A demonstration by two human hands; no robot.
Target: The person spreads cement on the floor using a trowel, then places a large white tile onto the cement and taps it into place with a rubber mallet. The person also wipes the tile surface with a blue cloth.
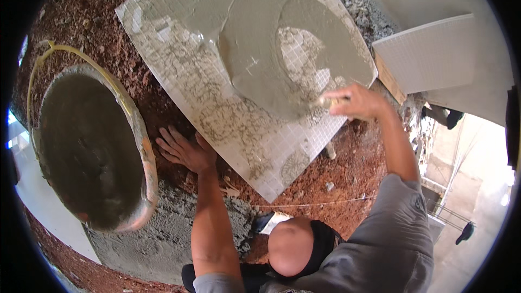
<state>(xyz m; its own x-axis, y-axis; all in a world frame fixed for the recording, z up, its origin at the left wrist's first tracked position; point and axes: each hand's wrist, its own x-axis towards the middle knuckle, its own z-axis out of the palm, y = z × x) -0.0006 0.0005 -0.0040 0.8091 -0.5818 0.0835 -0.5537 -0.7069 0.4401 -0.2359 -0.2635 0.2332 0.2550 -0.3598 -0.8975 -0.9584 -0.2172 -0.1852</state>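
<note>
One large tile (pixel 268 182) lies with its gridded face up, and grey paste (pixel 255 38) covers its far part thickly. The near part of the tile carries only a thin, veined smear, and an oval patch to the right of its middle is partly bare. At the tile's right edge, the right hand (pixel 358 102) has its fingers closed around the handle of a tool (pixel 330 101); the working end is not clear to me, because it merges with the paste. To the left of the tile, the left hand (pixel 187 149) has its fingers spread, palm down over the soil (pixel 146 87); whether it carries weight, I cannot tell. Further left from the tile stands a bucket (pixel 146 157) with more grey mix (pixel 87 146). For spreading well, I think the tool should have a low and even tilt, with firm pressure, so that the paste enters the grooves. It seems better to draw material from the thick ridge toward the bare patch and the tile's near corner, in overlapping strokes. The edges probably need a lighter touch, since paste may slip off there.
</note>
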